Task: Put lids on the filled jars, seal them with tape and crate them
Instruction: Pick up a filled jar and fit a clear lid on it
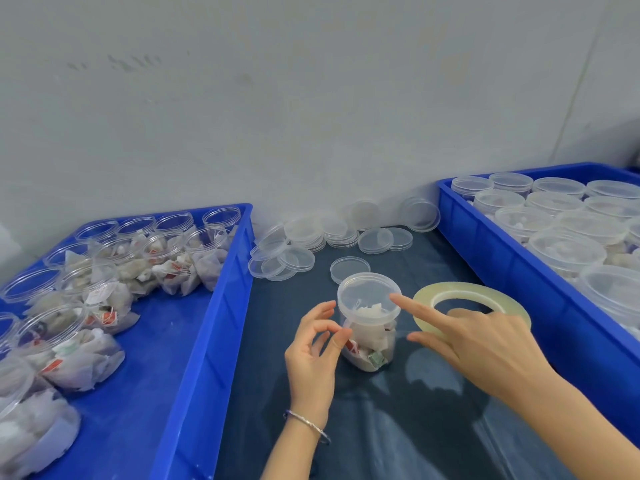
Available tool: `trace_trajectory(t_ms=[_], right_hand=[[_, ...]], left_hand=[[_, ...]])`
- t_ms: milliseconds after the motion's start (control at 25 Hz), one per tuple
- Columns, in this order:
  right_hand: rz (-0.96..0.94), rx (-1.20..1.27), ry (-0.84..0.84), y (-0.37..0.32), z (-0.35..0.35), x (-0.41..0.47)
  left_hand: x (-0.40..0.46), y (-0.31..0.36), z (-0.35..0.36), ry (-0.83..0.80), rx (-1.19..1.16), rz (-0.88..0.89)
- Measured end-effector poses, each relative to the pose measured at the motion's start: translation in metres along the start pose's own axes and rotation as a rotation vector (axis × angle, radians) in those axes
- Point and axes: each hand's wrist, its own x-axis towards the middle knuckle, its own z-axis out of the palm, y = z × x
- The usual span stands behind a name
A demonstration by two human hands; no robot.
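Observation:
A clear jar (372, 344) filled with tea bags stands on the dark mat, with a clear lid (367, 296) on top. My left hand (313, 355) is at the jar's left side. Its thumb and forefinger pinch a small pale tab, seemingly the tape's end, just under the lid. My right hand (485, 344) holds the roll of clear tape (429, 292) to the right of the jar, and its forefinger reaches out to touch the lid's right edge.
A blue crate (221, 306) on the left holds several open filled jars. A blue crate (502, 271) on the right holds several lidded jars. Loose lids (304, 237) lie piled by the wall, and one lid (349, 268) lies just behind the jar.

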Motion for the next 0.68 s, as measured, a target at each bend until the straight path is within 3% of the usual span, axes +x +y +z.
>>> trace_trajectory(t_ms=[320, 680], right_hand=[[-0.026, -0.016, 0.059, 0.0046, 0.0068, 0.0040], [-0.012, 0.026, 0.013, 0.0002, 0.0014, 0.0073]], left_hand=[[0.0072, -0.0061, -0.0009, -0.073, -0.025, 0.053], [0.0088, -0.0075, -0.0002, -0.059, -0.051, 0.044]])
